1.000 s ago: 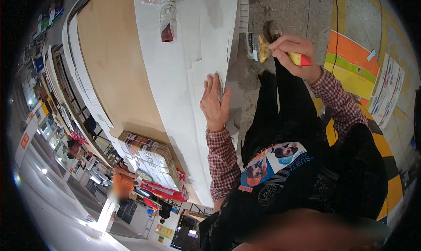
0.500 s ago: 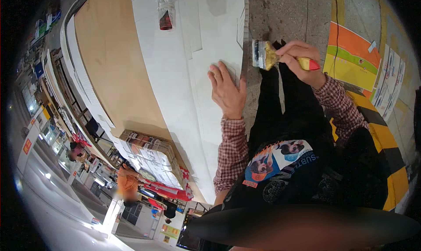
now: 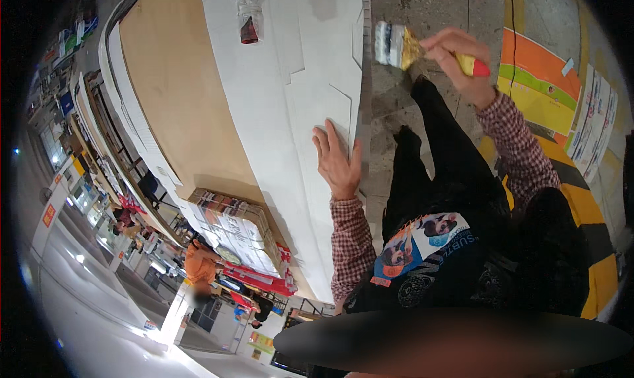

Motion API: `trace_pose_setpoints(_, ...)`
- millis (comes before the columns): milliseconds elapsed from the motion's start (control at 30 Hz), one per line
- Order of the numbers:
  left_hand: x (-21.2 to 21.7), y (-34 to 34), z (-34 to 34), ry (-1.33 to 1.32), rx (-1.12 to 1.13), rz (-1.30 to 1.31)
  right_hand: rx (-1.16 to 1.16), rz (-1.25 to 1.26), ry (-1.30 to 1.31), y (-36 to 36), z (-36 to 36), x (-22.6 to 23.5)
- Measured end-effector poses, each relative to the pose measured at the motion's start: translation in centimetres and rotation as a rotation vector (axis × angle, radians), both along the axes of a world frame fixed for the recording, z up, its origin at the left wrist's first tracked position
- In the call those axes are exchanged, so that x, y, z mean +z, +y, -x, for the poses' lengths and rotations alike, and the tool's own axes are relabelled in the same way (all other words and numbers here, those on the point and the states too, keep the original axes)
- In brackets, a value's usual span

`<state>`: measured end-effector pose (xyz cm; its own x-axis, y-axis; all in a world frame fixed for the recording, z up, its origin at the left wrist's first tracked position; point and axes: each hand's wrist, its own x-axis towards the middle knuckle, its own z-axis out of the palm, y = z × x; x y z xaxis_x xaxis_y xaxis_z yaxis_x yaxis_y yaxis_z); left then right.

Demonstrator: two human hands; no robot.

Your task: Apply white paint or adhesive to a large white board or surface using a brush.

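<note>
Head view: off the right edge of the white cardboard sheet (image 3: pixel 271 107), a paintbrush (image 3: pixel 409 50) is being pinched by the right hand (image 3: pixel 463 62), while the left hand (image 3: pixel 339 165), spread on the sheet, is being drawn back, uncovering cardboard nearer the bristles.

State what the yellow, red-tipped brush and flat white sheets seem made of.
Yellow, red-tipped brush: handle likely painted wood or plastic, smooth and bright; bristles unclear. Flat white sheets: probably matte cardboard, given dull faces and stepped cut edges.
</note>
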<state>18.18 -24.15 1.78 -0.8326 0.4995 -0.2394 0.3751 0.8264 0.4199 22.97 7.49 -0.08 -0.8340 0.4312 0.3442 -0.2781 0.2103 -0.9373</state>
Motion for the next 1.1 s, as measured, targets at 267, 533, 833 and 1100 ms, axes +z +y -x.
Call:
trace_pose_setpoints(267,1.3,-0.4,1.6,-0.159,0.018,-0.105,0.074,-0.117,0.155,2.9,4.1,0.2)
trace_pose_setpoints(533,1.0,-0.7,1.8,-0.156,0.026,-0.13,0.209,-0.095,-0.08,2.1,3.3,-1.5)
trace_pose_setpoints(833,1.2,-0.2,1.9,-0.157,-0.012,-0.119,0.077,-0.133,0.073,2.3,3.9,-0.8)
trace_pose_setpoints(1100,2.0,0.4,2.2,-0.154,-0.034,-0.074,0.083,-0.18,-0.053,0.9,0.8,0.3)
